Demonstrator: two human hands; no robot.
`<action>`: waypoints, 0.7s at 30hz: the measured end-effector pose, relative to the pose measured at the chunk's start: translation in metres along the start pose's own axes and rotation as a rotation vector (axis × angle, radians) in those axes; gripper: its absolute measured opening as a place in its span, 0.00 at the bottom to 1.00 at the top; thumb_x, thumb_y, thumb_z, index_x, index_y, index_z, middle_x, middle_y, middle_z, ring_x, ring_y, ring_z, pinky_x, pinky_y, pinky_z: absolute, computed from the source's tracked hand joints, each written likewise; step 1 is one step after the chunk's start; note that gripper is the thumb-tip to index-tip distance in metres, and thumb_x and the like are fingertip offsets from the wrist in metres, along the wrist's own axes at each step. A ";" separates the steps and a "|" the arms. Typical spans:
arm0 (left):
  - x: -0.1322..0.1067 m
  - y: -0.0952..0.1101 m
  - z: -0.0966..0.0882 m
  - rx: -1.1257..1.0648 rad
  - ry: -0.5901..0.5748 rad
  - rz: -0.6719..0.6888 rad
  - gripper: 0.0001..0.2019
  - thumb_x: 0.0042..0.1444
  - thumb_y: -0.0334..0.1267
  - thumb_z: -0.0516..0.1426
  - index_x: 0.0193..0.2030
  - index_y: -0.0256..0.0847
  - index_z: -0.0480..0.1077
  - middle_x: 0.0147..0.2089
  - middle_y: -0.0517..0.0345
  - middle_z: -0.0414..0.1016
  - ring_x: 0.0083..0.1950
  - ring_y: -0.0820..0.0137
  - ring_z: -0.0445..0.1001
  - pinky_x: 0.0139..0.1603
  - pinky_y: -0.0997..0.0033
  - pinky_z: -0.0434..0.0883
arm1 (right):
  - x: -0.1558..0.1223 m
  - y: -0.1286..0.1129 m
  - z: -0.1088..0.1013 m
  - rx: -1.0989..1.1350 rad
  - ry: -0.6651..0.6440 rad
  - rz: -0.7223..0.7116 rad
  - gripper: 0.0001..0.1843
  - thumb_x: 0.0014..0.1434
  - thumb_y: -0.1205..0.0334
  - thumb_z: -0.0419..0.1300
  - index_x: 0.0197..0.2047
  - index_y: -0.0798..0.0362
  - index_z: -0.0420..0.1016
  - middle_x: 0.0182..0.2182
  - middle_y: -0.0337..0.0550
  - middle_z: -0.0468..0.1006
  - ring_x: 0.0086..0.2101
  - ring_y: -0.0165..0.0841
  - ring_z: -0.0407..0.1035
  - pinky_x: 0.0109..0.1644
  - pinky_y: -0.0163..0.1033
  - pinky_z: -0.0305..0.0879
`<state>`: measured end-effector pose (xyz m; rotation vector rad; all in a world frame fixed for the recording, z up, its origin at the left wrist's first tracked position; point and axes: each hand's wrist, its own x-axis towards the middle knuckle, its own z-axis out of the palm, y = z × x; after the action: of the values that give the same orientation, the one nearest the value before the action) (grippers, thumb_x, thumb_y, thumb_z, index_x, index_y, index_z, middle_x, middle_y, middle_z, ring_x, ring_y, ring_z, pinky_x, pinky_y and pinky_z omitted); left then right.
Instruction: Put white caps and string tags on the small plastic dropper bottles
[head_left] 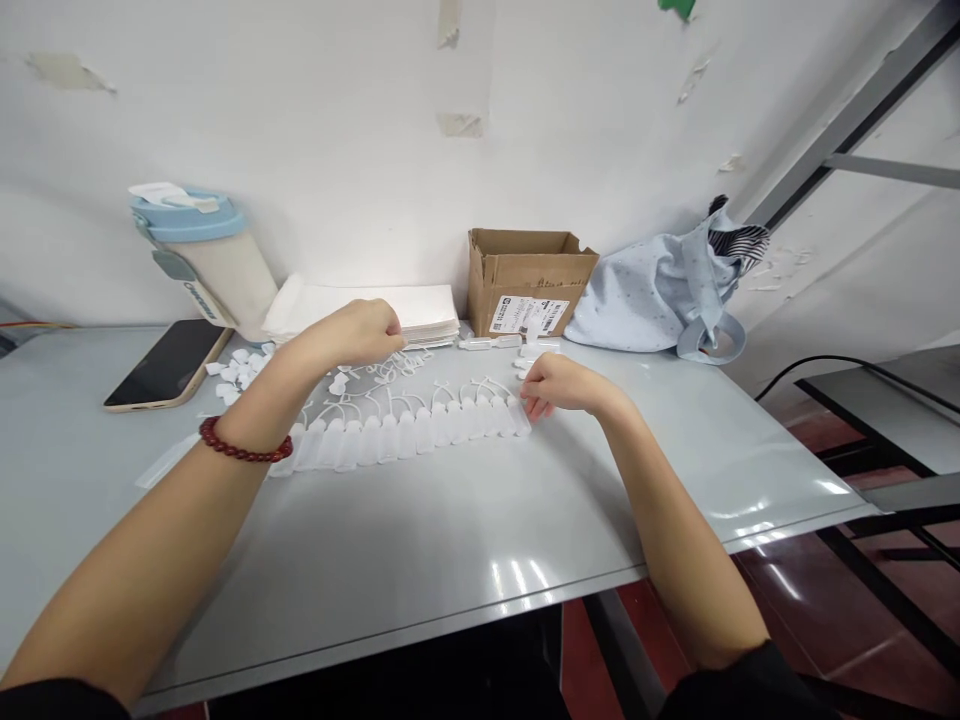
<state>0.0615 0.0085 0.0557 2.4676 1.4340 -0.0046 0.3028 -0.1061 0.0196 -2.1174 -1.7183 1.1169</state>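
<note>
across the grey tabletop (420,545) runs a row of translucent white pieces (406,434), the right hand (561,383) bunched at its right end, the left hand (358,331) curled by tangled white strips (390,370) just beyond, whether either grip is clamped i cannot tell, before a paper stack (429,306) and cardboard box (517,275).

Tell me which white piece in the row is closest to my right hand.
The white piece at the row's right end, beside your right hand; the others line up to its left.
</note>
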 end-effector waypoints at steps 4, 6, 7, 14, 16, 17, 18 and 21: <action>0.004 0.006 0.012 0.097 -0.109 0.033 0.04 0.42 0.32 0.54 0.25 0.39 0.70 0.29 0.52 0.75 0.32 0.62 0.74 0.29 0.69 0.63 | -0.002 -0.001 -0.002 0.000 0.064 0.005 0.13 0.55 0.73 0.55 0.20 0.58 0.70 0.27 0.53 0.82 0.28 0.36 0.78 0.29 0.33 0.72; 0.004 0.009 0.019 0.118 -0.081 0.016 0.03 0.44 0.33 0.55 0.23 0.39 0.69 0.28 0.51 0.74 0.32 0.60 0.74 0.29 0.68 0.63 | -0.002 0.000 -0.003 0.001 0.107 0.003 0.13 0.55 0.74 0.54 0.21 0.58 0.69 0.26 0.53 0.81 0.26 0.35 0.77 0.27 0.32 0.71; 0.005 0.010 0.023 0.121 -0.061 0.002 0.05 0.45 0.35 0.55 0.22 0.39 0.69 0.26 0.50 0.73 0.33 0.59 0.74 0.30 0.67 0.63 | -0.001 0.001 -0.003 0.001 0.130 -0.001 0.12 0.56 0.74 0.54 0.21 0.58 0.69 0.25 0.53 0.81 0.25 0.34 0.77 0.26 0.32 0.70; 0.012 0.006 0.034 0.082 -0.007 -0.050 0.04 0.44 0.34 0.56 0.23 0.39 0.70 0.24 0.49 0.72 0.35 0.57 0.74 0.32 0.66 0.65 | 0.008 0.005 0.005 -0.037 0.378 -0.131 0.11 0.59 0.70 0.51 0.27 0.59 0.71 0.26 0.49 0.80 0.24 0.33 0.76 0.26 0.32 0.67; 0.014 0.003 0.032 0.045 0.010 -0.049 0.04 0.44 0.33 0.55 0.23 0.38 0.71 0.25 0.48 0.73 0.32 0.59 0.74 0.30 0.67 0.65 | 0.014 0.002 0.010 -0.068 0.472 -0.206 0.10 0.60 0.70 0.50 0.34 0.58 0.73 0.31 0.48 0.81 0.29 0.32 0.76 0.33 0.33 0.68; 0.014 0.002 0.031 0.025 0.019 -0.046 0.04 0.44 0.33 0.55 0.24 0.38 0.71 0.26 0.48 0.74 0.31 0.60 0.74 0.29 0.67 0.64 | 0.018 -0.001 0.013 -0.087 0.515 -0.242 0.11 0.61 0.69 0.50 0.37 0.58 0.74 0.34 0.47 0.81 0.32 0.33 0.76 0.37 0.34 0.68; 0.015 0.002 0.029 0.003 0.027 -0.042 0.05 0.44 0.32 0.55 0.24 0.38 0.72 0.27 0.48 0.75 0.30 0.61 0.73 0.28 0.68 0.64 | 0.024 -0.004 0.014 -0.110 0.555 -0.274 0.11 0.61 0.69 0.50 0.40 0.58 0.74 0.37 0.47 0.81 0.35 0.33 0.76 0.41 0.35 0.68; 0.015 0.001 0.024 -0.061 0.045 -0.036 0.06 0.44 0.31 0.55 0.26 0.38 0.74 0.29 0.50 0.77 0.30 0.64 0.73 0.27 0.70 0.64 | 0.047 -0.015 0.016 -0.192 0.616 -0.346 0.13 0.61 0.70 0.50 0.45 0.56 0.73 0.45 0.48 0.79 0.42 0.35 0.74 0.48 0.37 0.65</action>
<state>0.0733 0.0146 0.0304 2.4072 1.4748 0.0859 0.2832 -0.0635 -0.0026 -1.8730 -1.8097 0.1783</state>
